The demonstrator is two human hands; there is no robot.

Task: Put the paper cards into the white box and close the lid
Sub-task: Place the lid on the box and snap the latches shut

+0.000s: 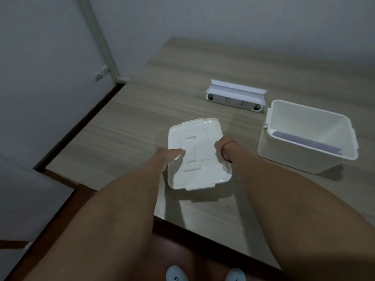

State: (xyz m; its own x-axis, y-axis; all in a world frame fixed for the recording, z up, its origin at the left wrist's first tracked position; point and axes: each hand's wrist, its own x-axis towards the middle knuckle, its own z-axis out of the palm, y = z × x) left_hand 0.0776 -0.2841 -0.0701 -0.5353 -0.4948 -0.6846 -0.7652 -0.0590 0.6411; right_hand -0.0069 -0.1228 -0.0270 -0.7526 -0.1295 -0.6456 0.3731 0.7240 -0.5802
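The white plastic lid point(197, 157) is held just above the wooden table, tilted, with latch tabs on its short ends. My left hand point(170, 156) grips its left edge, thumb on top. My right hand point(222, 146), a red string round the wrist, grips its right edge, fingers hidden under the lid. The white box point(269, 138) stands open on the table to the right. Inside it, pale purple paper cards point(304, 141) lie against the bottom.
A long white power strip point(233, 101) with an open white cardboard sleeve point(237, 88) on it lies at the back of the wooden table point(132, 122). Grey walls rise behind and to the left. The table's front edge runs diagonally below my arms; white shoes show below.
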